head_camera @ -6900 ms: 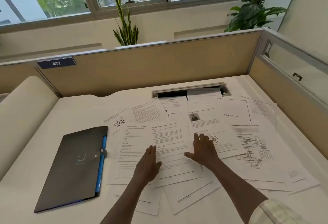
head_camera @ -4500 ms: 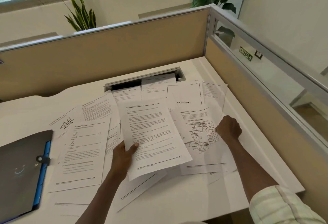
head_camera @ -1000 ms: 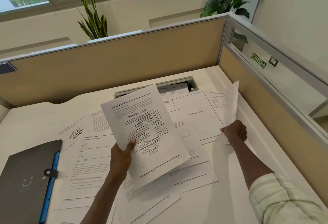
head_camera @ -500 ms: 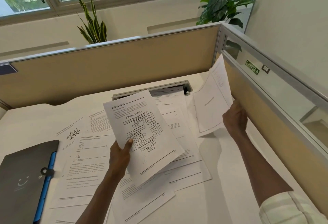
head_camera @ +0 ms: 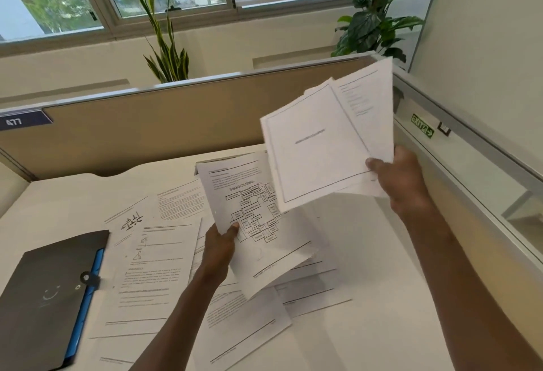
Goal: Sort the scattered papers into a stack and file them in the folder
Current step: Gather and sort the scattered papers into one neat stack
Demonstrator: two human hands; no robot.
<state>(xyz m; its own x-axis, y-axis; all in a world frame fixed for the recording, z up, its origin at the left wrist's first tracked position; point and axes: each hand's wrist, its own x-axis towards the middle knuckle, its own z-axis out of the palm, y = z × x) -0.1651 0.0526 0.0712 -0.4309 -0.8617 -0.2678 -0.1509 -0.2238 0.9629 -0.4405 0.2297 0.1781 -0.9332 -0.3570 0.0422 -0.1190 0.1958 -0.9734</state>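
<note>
My left hand point(head_camera: 219, 246) grips a small stack of papers point(head_camera: 258, 238) by its left edge, the top sheet printed with a flowchart, held just above the desk. My right hand point(head_camera: 402, 179) holds two or three sheets point(head_camera: 320, 147) fanned out in the air, up and to the right, their lower corner overlapping the flowchart sheet. Several loose printed papers point(head_camera: 155, 271) lie scattered over the white desk point(head_camera: 367, 312). A dark grey folder point(head_camera: 44, 297) with a blue edge and a button clasp lies closed at the front left.
Beige partition walls point(head_camera: 141, 132) close the desk at the back and right, with a glass strip along the right one. A cable slot in the desk sits behind the held papers. Potted plants stand beyond the partition under the windows.
My right hand has lifted its sheets off the desk and swung them up and left towards the stack in my left hand. The left hand has stayed nearly still.
</note>
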